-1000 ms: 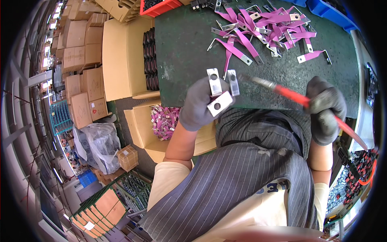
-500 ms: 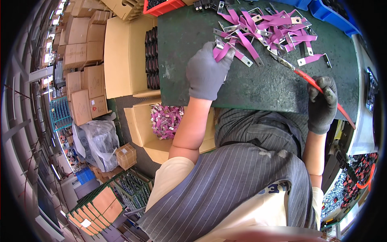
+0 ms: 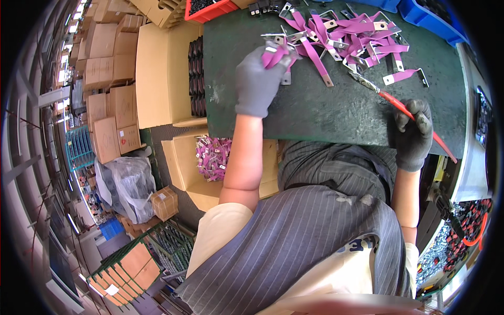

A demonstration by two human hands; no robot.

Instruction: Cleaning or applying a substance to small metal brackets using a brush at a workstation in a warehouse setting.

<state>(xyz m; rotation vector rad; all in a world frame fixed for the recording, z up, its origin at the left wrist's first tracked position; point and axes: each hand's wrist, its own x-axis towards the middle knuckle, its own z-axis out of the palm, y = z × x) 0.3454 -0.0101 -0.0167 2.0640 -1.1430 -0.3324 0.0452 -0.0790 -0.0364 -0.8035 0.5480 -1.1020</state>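
My left hand (image 3: 256, 84), in a grey glove, is closed around pink-sleeved metal strips (image 3: 274, 56) at the left side of the heap; the fingertips are blurred, and how many strips it holds I cannot tell. The heap of pink-sleeved metal strips (image 3: 353, 37) has bare, bent ends with holes and lies on the dark green table (image 3: 336, 113). My right hand (image 3: 413, 135), gloved too, grips a thin red-handled, brush-like tool (image 3: 395, 101). The tool's mottled tip points at the heap's near edge. One pink strip (image 3: 403, 76) lies apart, right of the tip.
Below the table's front edge, an open carton (image 3: 181, 163) holds more pink strips (image 3: 212, 157). Another carton (image 3: 163, 79) with dark parts stands at the table's left. A red bin (image 3: 210, 9) and blue bins (image 3: 433, 23) line the far side. Stacked boxes (image 3: 100, 73) stand farther left.
My left hand has drawn slightly left and away from the heap, with pink strips in it. My right hand and the red-handled tool have shifted slightly left.
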